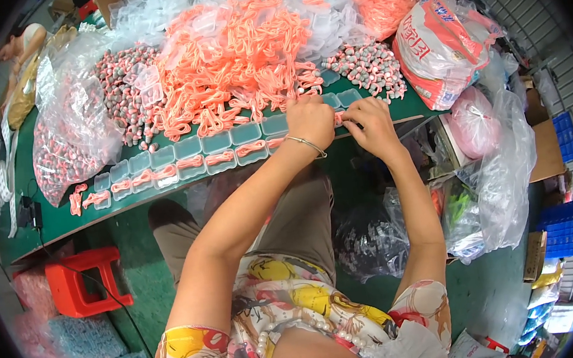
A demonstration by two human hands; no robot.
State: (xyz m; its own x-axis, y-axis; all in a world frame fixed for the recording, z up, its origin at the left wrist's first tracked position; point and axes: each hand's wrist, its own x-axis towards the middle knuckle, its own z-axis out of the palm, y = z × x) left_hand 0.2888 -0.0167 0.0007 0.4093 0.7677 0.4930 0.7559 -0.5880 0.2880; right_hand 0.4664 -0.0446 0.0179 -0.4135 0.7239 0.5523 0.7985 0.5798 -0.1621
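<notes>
A row of small clear plastic boxes (187,148) with raised lids runs along the front of the green table; several hold a folded orange cord bundle (220,158). At the row's right part, my left hand (310,119), with a bangle at its wrist, is closed with curled fingers; what they hold is hidden. Beside it, my right hand (372,125) pinches at a cord bundle (338,118) in one of the boxes. Just beyond my hands rises a large heap of orange cord bundles (231,54).
Grey-and-pink beads lie in piles (365,66) and in a clear bag (72,140). More clear boxes (149,14) are heaped behind. A printed white-and-red sack (442,49) stands on the right. Below are a red stool (88,283) and blue crates (567,229). Another person sits far left.
</notes>
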